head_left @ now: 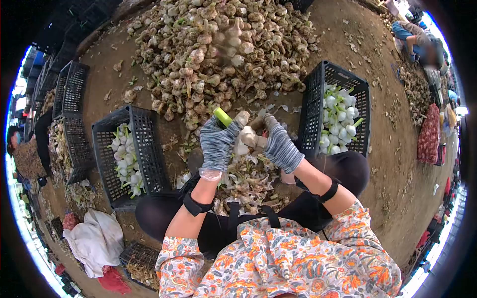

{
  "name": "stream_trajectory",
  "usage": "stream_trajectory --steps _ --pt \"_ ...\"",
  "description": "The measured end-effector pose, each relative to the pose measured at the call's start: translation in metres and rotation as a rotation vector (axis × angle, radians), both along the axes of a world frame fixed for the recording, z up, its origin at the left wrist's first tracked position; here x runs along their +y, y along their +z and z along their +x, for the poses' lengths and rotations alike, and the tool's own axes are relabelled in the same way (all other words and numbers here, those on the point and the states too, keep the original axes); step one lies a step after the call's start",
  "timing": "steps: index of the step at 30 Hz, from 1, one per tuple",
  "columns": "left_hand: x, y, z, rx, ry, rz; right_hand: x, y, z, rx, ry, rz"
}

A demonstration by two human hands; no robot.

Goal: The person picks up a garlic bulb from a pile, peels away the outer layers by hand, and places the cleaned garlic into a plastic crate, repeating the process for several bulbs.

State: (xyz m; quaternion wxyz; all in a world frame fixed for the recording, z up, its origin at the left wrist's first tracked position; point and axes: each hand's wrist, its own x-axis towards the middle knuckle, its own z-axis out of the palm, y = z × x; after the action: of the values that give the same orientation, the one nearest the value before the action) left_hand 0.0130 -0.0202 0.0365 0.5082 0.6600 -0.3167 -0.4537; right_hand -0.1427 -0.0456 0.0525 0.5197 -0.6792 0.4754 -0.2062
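My left hand (218, 141), in a grey striped glove, is closed round a tool with a bright green handle (222, 117). Close beside it, my right hand (280, 142), in a matching glove with brown fingertips, grips a whitish garlic bulb (243, 144) between the two hands. The bulb is partly covered by my fingers. Beyond my hands rises a big heap of unpeeled garlic (198, 54). Loose peelings (246, 181) lie on the ground between my legs. Cleaned white bulbs fill part of a black crate (367, 119) on the right and another black crate (112, 198) on the left.
More black crates (74, 89) stand at the far left, near a person (27, 156). A white sack (97, 241) and a crate of scraps (141, 260) lie at lower left. Another person (417, 42) bends at upper right, above a red net sack (428, 134).
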Motion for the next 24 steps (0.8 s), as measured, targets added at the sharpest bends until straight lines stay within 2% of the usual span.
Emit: stream_trajectory --steps 1,3,5,8,10,11,12,15,16,17,20,22,24 --pt "0.001 -0.005 0.001 -0.025 -0.014 -0.036 0.000 -0.005 -0.003 0.001 -0.004 0.006" --pt "0.000 -0.010 0.006 -0.065 -0.044 0.007 -0.006 -0.006 -0.008 -0.403 -0.058 0.493" --pt "-0.003 -0.011 0.006 0.052 0.032 0.019 -0.007 0.008 -0.011 -0.365 -0.001 0.428" --pt "-0.006 0.011 0.003 0.065 0.058 0.082 -0.008 0.007 -0.013 -0.394 -0.054 0.499" --pt "-0.005 0.011 0.001 0.083 0.095 0.076 -0.004 0.010 -0.011 -0.382 -0.096 0.395" --pt "-0.005 0.009 -0.001 -0.008 0.120 0.046 -0.002 0.011 -0.010 -0.377 -0.117 0.340" --pt "-0.005 0.008 -0.002 -0.099 0.144 0.016 0.002 0.010 -0.004 -0.227 -0.053 0.108" --pt "0.002 0.008 -0.006 -0.074 0.157 -0.121 0.000 -0.008 -0.009 -0.260 -0.077 0.059" --pt "0.003 0.006 -0.005 -0.076 0.153 -0.117 -0.009 -0.008 -0.011 -0.133 -0.155 -0.274" --pt "0.005 0.004 -0.003 -0.077 0.144 -0.113 -0.018 -0.020 -0.019 0.050 -0.238 -0.174" --pt "0.002 -0.001 0.002 -0.054 0.165 -0.129 -0.026 -0.026 -0.028 0.090 -0.194 -0.241" --pt "0.002 0.009 -0.002 -0.047 0.149 -0.112 -0.016 -0.010 -0.020 -0.167 -0.185 -0.110" --pt "0.004 0.019 -0.007 -0.047 0.084 -0.081 -0.006 0.002 -0.010 -0.147 -0.124 -0.141"
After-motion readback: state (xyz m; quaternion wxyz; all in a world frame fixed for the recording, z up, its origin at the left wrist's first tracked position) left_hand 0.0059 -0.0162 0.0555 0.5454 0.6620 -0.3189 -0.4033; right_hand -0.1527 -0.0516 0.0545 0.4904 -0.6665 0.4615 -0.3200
